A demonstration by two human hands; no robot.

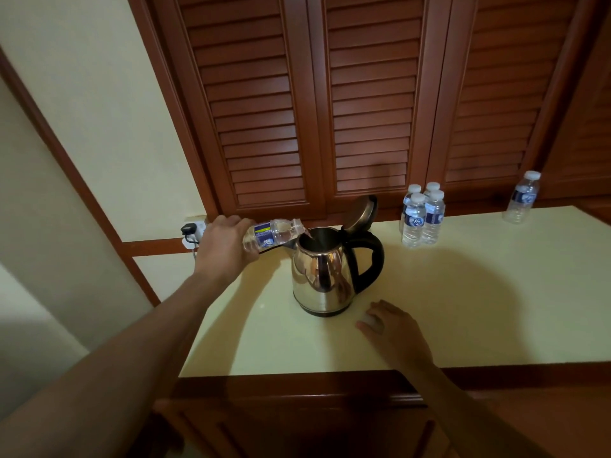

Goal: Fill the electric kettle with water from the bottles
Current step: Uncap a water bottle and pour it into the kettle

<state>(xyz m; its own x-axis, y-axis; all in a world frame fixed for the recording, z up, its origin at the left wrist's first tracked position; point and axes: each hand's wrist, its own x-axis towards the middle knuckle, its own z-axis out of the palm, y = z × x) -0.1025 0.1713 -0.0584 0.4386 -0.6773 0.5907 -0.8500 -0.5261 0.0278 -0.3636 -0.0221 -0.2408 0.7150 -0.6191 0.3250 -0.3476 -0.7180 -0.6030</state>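
A steel electric kettle [322, 276] with a black handle stands on the cream countertop [463, 309], its lid [360, 213] hinged up. My left hand [224, 249] grips an uncapped water bottle [274, 234] tipped on its side, with the mouth over the kettle's opening and water running in. My right hand [393, 328] rests on the counter in front of the kettle and holds a small white cap [372, 320] in its fingers.
Several capped water bottles [420, 216] stand together behind the kettle to the right, and a single bottle [522, 198] stands at the far right. A wall socket with a black plug [191, 231] is at the left. Louvred wooden doors rise behind the counter.
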